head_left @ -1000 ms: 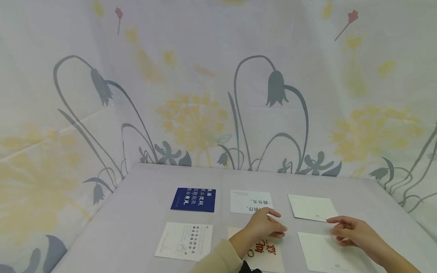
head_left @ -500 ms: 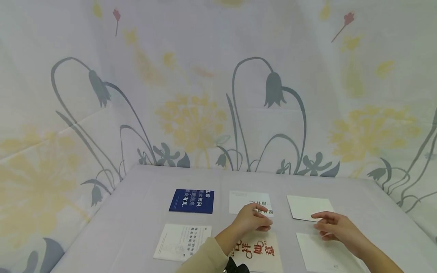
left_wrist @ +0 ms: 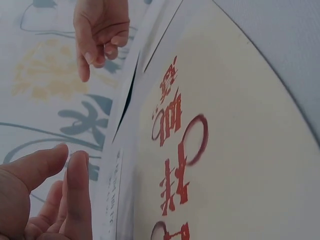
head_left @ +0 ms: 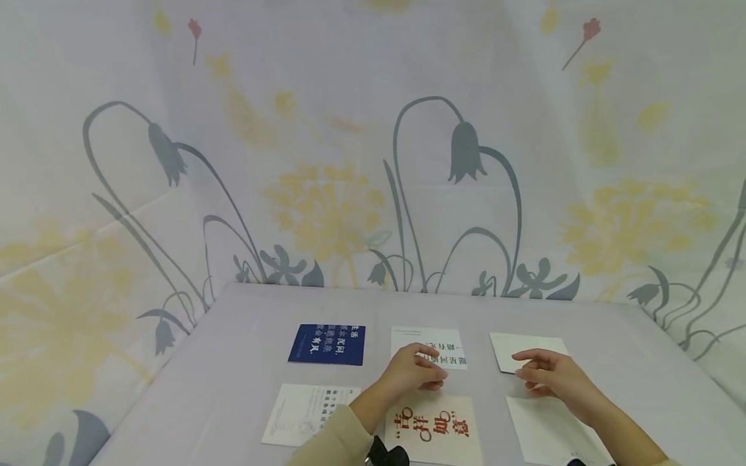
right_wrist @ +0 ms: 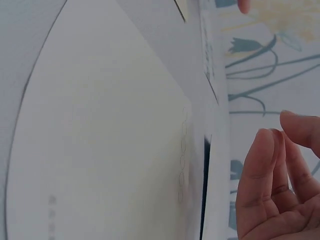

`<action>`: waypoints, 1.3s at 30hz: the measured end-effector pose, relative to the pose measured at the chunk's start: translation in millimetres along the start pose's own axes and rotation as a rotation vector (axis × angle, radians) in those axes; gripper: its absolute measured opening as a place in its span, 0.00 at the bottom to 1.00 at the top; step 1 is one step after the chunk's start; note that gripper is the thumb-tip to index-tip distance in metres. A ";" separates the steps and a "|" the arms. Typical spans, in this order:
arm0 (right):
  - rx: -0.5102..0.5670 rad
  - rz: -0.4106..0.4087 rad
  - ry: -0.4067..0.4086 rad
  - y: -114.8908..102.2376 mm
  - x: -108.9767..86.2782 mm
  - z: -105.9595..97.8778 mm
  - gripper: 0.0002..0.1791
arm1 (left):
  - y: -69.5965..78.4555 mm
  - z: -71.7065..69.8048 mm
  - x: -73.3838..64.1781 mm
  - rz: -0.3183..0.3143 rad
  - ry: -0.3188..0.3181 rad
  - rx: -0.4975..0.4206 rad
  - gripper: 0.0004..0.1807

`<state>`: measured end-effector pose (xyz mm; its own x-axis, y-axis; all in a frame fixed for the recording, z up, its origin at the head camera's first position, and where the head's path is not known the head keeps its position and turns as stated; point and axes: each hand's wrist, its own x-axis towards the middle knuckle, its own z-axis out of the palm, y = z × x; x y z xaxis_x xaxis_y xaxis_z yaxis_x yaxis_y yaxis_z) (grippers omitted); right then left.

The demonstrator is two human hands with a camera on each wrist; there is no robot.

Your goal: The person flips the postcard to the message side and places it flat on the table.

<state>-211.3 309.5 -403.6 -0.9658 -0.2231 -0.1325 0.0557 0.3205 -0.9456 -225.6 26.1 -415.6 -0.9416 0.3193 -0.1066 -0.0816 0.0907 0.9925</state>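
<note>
My left hand (head_left: pixel 408 374) hovers above the gap between a cream card with red characters (head_left: pixel 460 446) and a white card with dark lettering (head_left: pixel 408 338). Its fingers are loosely bent and nothing is between them. To the right, my right hand (head_left: pixel 562 383) floats over two nearly blank cards: a far pale card (head_left: pixel 513 343), whose front edge it partly covers, and a near pale card (head_left: pixel 542 430). In the right wrist view its fingers (right_wrist: pixel 257 170) are relaxed and hold nothing. The red-lettered card (left_wrist: pixel 240 130) fills much of the left wrist view.
A dark blue card with white characters (head_left: pixel 327 344) lies at the back left. In front of it is a white card with small print and a sketch (head_left: pixel 285 414), partly covered by the left sleeve (head_left: pixel 335 440). A flower-patterned cloth (head_left: pixel 350 129) rises behind the table (head_left: pixel 192 388).
Both hands have drifted left and a little away from me, exposing more of the red-lettered card and the white lettered card. The cards stay in their places.
</note>
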 end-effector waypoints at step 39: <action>0.021 0.020 0.132 -15.1 43.0 45.4 0.22 | -2.0 -75.0 19.6 -0.048 0.100 0.095 0.24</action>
<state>-242.1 253.3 -408.5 -0.9894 -0.0931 -0.1118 0.0787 0.3040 -0.9494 -268.4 -38.6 -415.3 -0.9657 0.2174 -0.1423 -0.1002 0.1936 0.9760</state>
